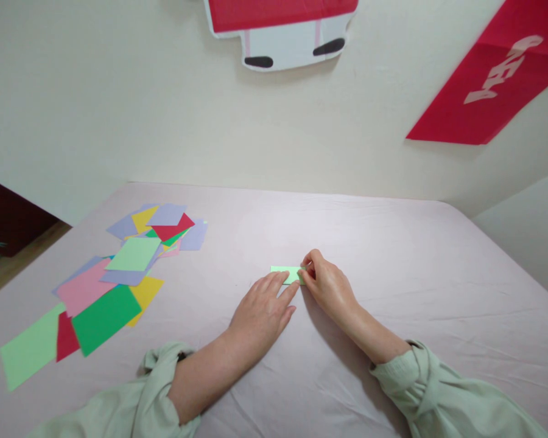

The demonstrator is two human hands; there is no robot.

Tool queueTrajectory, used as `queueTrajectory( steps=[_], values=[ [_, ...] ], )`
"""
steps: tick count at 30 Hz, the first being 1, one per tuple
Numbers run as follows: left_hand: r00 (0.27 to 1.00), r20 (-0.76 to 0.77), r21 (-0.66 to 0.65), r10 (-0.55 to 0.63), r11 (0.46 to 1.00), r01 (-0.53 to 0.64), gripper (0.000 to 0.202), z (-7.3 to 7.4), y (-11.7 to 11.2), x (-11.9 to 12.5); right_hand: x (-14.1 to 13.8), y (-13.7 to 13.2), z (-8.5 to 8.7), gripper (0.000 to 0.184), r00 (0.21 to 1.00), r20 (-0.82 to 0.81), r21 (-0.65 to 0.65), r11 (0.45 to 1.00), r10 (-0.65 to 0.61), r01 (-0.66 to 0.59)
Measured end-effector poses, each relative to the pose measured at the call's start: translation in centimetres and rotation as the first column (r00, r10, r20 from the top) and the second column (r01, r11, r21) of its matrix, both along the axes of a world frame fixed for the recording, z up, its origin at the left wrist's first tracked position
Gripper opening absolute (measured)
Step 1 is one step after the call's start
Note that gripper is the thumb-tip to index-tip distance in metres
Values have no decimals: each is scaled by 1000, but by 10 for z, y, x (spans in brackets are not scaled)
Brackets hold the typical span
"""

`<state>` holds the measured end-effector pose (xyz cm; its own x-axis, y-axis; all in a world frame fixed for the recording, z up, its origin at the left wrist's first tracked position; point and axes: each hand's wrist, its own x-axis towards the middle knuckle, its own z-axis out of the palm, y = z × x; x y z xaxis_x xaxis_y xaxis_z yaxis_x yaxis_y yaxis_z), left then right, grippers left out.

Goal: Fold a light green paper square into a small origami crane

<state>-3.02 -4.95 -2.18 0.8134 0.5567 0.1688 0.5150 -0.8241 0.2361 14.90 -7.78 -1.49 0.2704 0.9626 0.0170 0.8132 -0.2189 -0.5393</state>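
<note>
A small light green strip of folded paper [279, 269] lies flat near the middle of the cloth-covered table. My left hand [263, 304] rests palm down with its fingers extended, the fingertips pressing on the strip's near edge. At the strip's right end, my right hand [326, 281] pinches the paper between thumb and fingers. Part of that end is hidden behind the right fingers.
Loose sheets of coloured paper [107, 316] overlap in a spread pile on the left of the table [393, 243]. A pale wall stands behind the table, with a red banner [497, 79] and a red-and-white cutout [287, 42] on it.
</note>
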Motion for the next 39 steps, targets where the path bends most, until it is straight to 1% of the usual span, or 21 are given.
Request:
queueTrajectory(
  steps=[3,5,7,8,10,11,13,17,22,27,34,39],
  values=[
    [1000,-3,-1,3,1000,-3,42,-1,0,0,3,0,0,11,1000,5,15,1000,6,-6],
    [1000,-8,-2,3,1000,-3,41,-1,0,0,5,-4,5,12,1000,20,25,1000,11,-12],
    [1000,-12,2,1,1000,-1,41,-2,0,0,5,-12,12,13,996,90,27,999,16,-18],
    [1000,-12,6,0,1000,0,41,-2,0,0,4,-17,16,16,989,143,23,998,47,-50],
    [1000,-11,13,4,1000,-4,43,-2,0,0,0,-29,22,22,963,223,3,988,153,-157],
    [1000,-10,15,6,1000,-6,43,-2,-1,0,-2,-35,24,24,948,248,-13,979,202,-205],
    [1000,-4,21,9,1000,-9,43,-2,-1,0,-6,-44,24,29,925,275,-41,964,264,-263],
    [1000,8,26,3,1000,-3,41,-1,-1,0,-9,-53,17,34,913,326,9,965,246,-263],
    [1000,6,16,11,1000,-11,42,-2,-1,0,-10,-53,9,34,892,376,38,957,253,-287],
    [1000,15,7,6,1000,-6,43,-4,0,-1,-9,-54,3,31,890,384,61,955,247,-292],
    [1000,7,10,8,1000,-8,43,-1,-1,0,-10,-54,1,31,887,393,63,956,240,-287],
    [1000,31,15,7,1000,-7,41,-3,-1,0,-9,-55,0,32,884,398,75,952,245,-297]
  ],
)
